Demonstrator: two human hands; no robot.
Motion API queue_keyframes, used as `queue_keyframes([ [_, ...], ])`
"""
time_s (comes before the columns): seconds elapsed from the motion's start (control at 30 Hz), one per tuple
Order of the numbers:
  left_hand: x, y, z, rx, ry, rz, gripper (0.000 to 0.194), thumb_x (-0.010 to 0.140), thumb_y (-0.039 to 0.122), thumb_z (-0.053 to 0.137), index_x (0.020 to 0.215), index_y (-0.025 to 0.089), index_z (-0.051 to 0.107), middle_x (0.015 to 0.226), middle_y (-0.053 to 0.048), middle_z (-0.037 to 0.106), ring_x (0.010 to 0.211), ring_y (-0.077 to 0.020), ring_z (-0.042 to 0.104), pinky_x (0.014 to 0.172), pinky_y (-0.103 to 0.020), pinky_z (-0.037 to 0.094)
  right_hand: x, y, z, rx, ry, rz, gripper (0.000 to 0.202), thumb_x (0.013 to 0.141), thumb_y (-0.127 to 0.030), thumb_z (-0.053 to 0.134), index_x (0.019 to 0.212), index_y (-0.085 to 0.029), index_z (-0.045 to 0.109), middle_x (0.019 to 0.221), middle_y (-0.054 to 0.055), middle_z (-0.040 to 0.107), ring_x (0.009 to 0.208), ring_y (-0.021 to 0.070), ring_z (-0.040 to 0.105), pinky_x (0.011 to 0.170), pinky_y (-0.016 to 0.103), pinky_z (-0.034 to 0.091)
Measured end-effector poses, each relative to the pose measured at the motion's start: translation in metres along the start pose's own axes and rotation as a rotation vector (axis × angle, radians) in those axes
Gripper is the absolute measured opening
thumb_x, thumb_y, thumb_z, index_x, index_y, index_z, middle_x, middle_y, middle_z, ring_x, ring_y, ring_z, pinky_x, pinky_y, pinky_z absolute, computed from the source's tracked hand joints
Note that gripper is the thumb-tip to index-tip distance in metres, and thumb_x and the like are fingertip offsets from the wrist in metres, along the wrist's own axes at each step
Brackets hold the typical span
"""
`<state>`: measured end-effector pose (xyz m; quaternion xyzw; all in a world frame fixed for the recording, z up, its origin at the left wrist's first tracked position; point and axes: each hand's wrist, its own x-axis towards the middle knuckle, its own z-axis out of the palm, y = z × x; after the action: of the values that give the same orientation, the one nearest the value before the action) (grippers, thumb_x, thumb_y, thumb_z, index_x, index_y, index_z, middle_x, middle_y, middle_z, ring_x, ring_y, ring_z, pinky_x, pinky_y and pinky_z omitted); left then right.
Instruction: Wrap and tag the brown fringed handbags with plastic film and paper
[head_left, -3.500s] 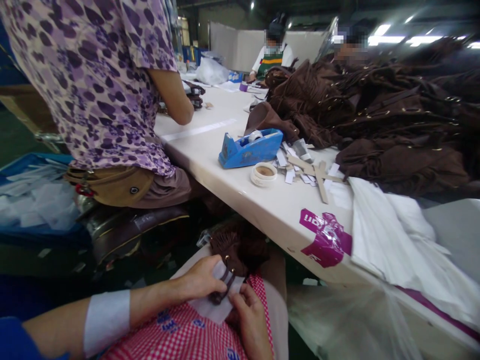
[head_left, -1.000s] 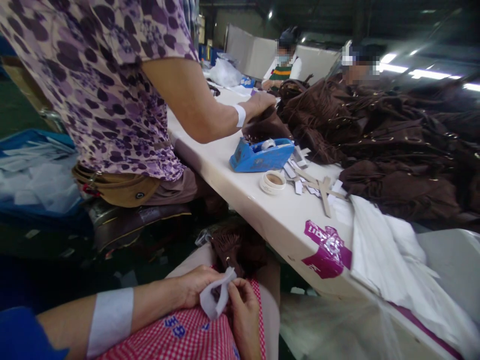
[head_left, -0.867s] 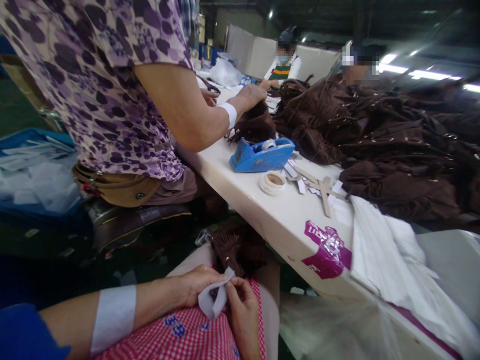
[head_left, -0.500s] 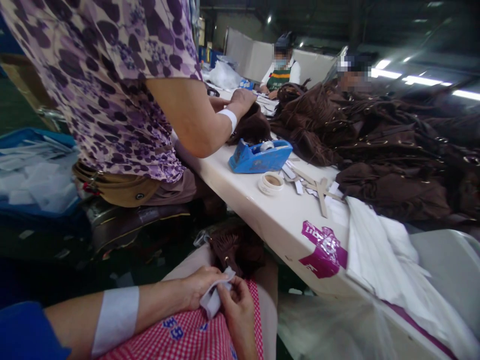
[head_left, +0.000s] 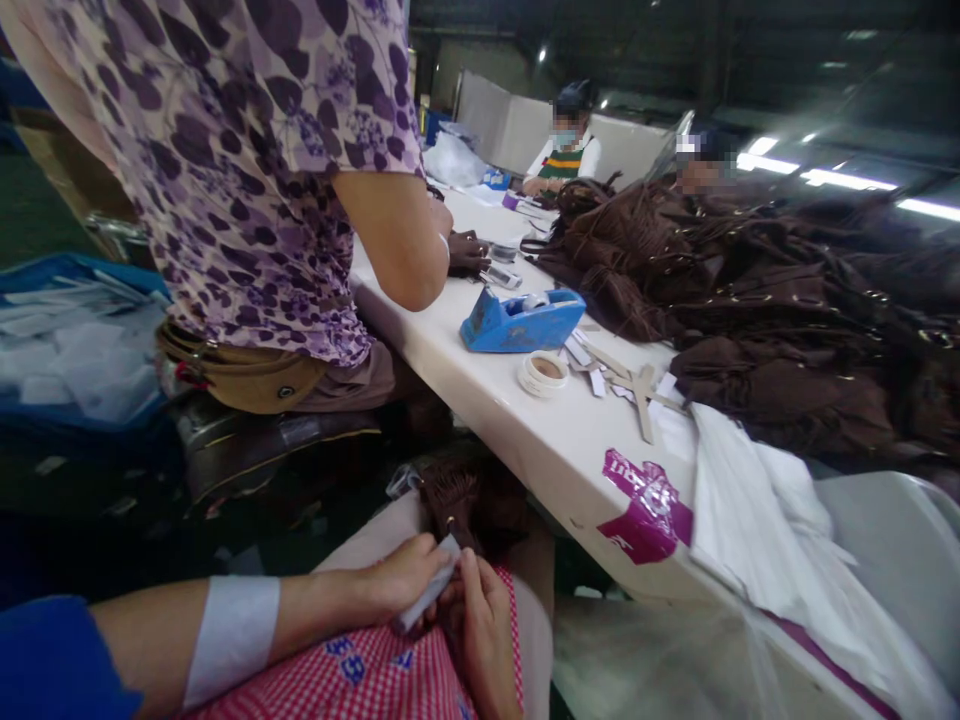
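Low over my lap, my left hand [head_left: 409, 577] pinches a strip of thin white paper [head_left: 429, 592], folded narrow and slanting. From the right, my right hand [head_left: 484, 625] closes on the strip's other side, thumb up and fingers curled under. Part of the strip is hidden behind the fingers. Just beyond both hands, a dark brown fringed bag [head_left: 461, 500] with a small metal eyelet rests on my knees. A red checked apron [head_left: 375, 665] lies beneath my forearms.
On the white table [head_left: 480, 400] stand a blue tape dispenser [head_left: 521, 322], a tape roll [head_left: 544, 374] and paper scraps [head_left: 637, 390]. Brown bags [head_left: 750, 290] are heaped to the right, near white cloth [head_left: 772, 540]. A co-worker [head_left: 255, 200] sits at left beside a blue bin [head_left: 75, 385].
The white paper has gone from a loose, open fold to a narrow flat strip. My right hand has turned, its thumb now along the strip. The co-worker's arm has drawn back left.
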<state>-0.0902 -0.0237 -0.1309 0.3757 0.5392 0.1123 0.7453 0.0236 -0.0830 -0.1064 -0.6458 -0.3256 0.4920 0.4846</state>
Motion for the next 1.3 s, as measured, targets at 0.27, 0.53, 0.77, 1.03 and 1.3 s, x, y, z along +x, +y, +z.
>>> queue_keyframes([
  [0.27, -0.005, 0.007, -0.008, -0.042, -0.075, 0.044, 0.029, 0.084, 0.039, 0.064, 0.098, 0.021, 0.046, 0.062, 0.004, 0.06, 0.043, -0.0099, 0.052, 0.042, -0.019, 0.035, 0.019, 0.007, 0.004, -0.034, 0.03, 0.029, 0.037, 0.078, -0.055, 0.063, 0.062, -0.022, 0.057, 0.052, -0.002, 0.054, 0.048, 0.0159, 0.049, 0.047, 0.027, 0.038],
  [0.53, -0.002, 0.004, -0.02, -0.331, -0.277, -0.072, 0.055, 0.062, 0.026, 0.079, 0.104, 0.02, 0.044, 0.077, -0.003, 0.066, 0.059, -0.0188, 0.066, 0.061, -0.031, 0.052, 0.015, 0.006, 0.003, 0.029, 0.048, 0.02, 0.033, 0.076, -0.054, 0.069, 0.082, -0.022, 0.062, 0.073, 0.002, 0.068, 0.067, 0.0207, 0.064, 0.058, 0.029, 0.049],
  [0.77, 0.005, 0.005, -0.015, -0.322, -0.174, -0.08, 0.048, 0.055, 0.017, 0.075, 0.096, 0.017, 0.051, 0.085, -0.006, 0.069, 0.069, -0.0203, 0.067, 0.064, -0.03, 0.051, -0.007, 0.016, -0.001, 0.424, -0.201, 0.164, 0.079, 0.069, -0.027, 0.079, 0.137, -0.024, 0.038, 0.114, 0.008, 0.071, 0.1, 0.0256, 0.071, 0.086, 0.037, 0.056],
  [1.03, -0.013, 0.008, 0.004, -0.201, -0.001, 0.036, 0.029, 0.067, 0.016, 0.064, 0.094, 0.019, 0.052, 0.071, 0.003, 0.06, 0.059, -0.0115, 0.058, 0.051, -0.019, 0.04, -0.003, 0.018, 0.01, 0.36, -0.119, 0.145, 0.093, 0.062, -0.026, 0.077, 0.144, -0.022, 0.032, 0.122, 0.012, 0.07, 0.109, 0.0298, 0.069, 0.087, 0.039, 0.057],
  [1.3, -0.011, 0.011, 0.0, 0.094, -0.023, 0.066, 0.032, 0.077, 0.041, 0.063, 0.095, 0.025, 0.043, 0.056, 0.008, 0.05, 0.041, -0.0077, 0.039, 0.037, -0.015, 0.021, 0.039, 0.08, 0.011, 0.272, 0.11, 0.025, 0.06, 0.072, -0.055, 0.073, 0.122, -0.023, 0.063, 0.082, 0.006, 0.073, 0.072, 0.025, 0.069, 0.06, 0.032, 0.052],
])
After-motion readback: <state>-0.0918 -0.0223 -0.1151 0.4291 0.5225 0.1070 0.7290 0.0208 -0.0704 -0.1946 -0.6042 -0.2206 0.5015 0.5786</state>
